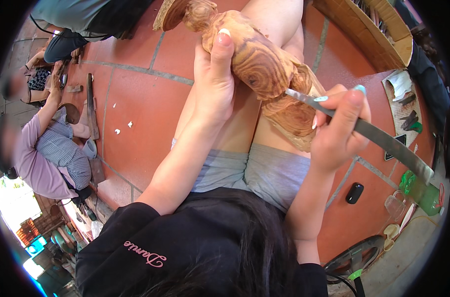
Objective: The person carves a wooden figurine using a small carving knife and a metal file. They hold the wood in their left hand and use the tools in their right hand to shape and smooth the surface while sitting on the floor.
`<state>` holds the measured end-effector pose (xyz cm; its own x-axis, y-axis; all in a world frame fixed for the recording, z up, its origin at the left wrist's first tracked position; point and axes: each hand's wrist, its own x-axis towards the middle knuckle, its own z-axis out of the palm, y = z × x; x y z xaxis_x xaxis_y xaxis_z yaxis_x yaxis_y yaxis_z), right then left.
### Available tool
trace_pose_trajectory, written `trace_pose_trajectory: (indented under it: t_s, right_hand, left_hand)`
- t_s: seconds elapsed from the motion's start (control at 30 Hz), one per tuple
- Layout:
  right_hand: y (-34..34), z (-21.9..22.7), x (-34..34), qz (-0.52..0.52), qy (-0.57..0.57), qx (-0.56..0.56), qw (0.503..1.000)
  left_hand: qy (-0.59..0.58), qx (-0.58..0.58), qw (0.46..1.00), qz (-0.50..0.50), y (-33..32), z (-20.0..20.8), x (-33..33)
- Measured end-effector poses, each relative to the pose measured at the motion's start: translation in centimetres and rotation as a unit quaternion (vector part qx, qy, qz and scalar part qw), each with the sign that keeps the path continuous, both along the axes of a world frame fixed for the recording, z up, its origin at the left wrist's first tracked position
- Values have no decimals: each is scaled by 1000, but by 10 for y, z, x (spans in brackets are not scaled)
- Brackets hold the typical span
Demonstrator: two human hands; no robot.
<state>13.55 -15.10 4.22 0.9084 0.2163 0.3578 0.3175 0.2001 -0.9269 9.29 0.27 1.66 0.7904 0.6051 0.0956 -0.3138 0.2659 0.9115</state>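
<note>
A carved figure of brown wood [259, 57] with swirling grain lies across my bare thighs, its round base toward the far left. My left hand [216, 81] is closed around its side, the thumb pressed on top. In the fist of my right hand [343, 123] is a long, flat metal carving tool [391, 143]. Its narrow tip touches the wood in a groove between two rounded parts of the figure. The wide grey end sticks out behind my hand to the right. My left fingers are partly hidden beneath the carving.
A cardboard box [408, 49] stands at the far right, near a board [394, 106] holding a white cloth and small items. A black case [354, 193] and a racket-shaped object [356, 255] lie at right. On the left, a person [44, 148] sits near a long-handled wooden tool [92, 106].
</note>
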Motion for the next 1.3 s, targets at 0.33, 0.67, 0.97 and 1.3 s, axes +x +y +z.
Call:
trace_pose_trajectory:
  t_s: [0.33, 0.67, 0.97, 1.3]
  right_hand:
    - [5, -3, 0, -49, -96, -116, 987]
    - [1, -3, 3, -48, -80, -109, 990]
    - [-5, -4, 6, 15, -9, 20, 1000]
    - [0, -6, 9, 43, -23, -38, 998]
  left_hand:
    - [6, 16, 999, 29, -2, -5, 2]
    - [10, 50, 998, 36, -4, -4, 3]
    - [17, 31, 999, 20, -2, -1, -1]
    - [19, 49, 998, 35, 0, -4, -2]
